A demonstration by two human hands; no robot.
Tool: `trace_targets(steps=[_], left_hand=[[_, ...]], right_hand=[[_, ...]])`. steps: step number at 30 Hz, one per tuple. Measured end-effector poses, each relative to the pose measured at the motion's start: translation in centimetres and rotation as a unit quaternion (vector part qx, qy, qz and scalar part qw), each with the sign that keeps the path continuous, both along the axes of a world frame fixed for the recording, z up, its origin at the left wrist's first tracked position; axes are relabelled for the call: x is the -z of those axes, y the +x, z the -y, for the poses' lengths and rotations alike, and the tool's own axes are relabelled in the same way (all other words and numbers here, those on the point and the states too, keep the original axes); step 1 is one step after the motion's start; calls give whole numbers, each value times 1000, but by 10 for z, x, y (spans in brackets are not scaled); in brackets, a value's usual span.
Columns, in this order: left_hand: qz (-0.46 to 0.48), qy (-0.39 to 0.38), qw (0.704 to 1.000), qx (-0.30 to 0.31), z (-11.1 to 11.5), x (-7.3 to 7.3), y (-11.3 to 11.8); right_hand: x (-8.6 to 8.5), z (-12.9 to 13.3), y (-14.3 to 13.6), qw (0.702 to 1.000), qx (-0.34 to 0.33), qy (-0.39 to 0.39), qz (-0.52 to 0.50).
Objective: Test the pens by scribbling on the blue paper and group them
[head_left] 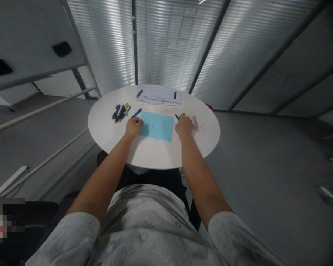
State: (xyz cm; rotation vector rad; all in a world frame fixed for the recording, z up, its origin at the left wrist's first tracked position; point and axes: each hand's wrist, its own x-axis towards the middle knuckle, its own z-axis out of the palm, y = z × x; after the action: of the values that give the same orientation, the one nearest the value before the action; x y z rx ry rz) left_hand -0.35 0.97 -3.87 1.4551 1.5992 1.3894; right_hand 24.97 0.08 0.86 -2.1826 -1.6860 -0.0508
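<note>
The person's right hand (184, 125) is closing around a dark green pen (178, 117), fingers folded in and the pen's end poking out beyond them, just off the right edge of a light blue sheet of paper (158, 127); the sheet is lying flat near the middle of a white round table (155, 159); the left hand (134, 127) is curling loosely, its fingertips reaching over the sheet's left edge, and whether it is gripping anything small one cannot tell from this height; a blue pen (137, 113) is lying just beyond it, with a cluster of pens (121, 112) farther left; stacked papers (157, 98) are lying at the far side, and a reddish strip (196, 123) is resting just right of the right hand. With the left hand bearing on only one edge, the sheet could be skidding or turning if the pen were pressing hard; a sideways nudge from the left hand could be rolling the blue pen away. Faint marks are showing on the sheet, too weak for reading; a black rectangle (175, 95) is sitting on the papers without legible text; the shirt (147, 236) is carrying printed lettering, also unreadable here.
</note>
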Motion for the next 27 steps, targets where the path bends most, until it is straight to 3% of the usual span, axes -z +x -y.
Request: trace_targets(steps=[17,27], left_hand=[[14,-26,1000,-11,16,-21,7],[30,-17,999,0,12,-16,6]], right_hand=[[16,-16,21,995,68,36,-64],[23,-24,28,994,80,33,-64]])
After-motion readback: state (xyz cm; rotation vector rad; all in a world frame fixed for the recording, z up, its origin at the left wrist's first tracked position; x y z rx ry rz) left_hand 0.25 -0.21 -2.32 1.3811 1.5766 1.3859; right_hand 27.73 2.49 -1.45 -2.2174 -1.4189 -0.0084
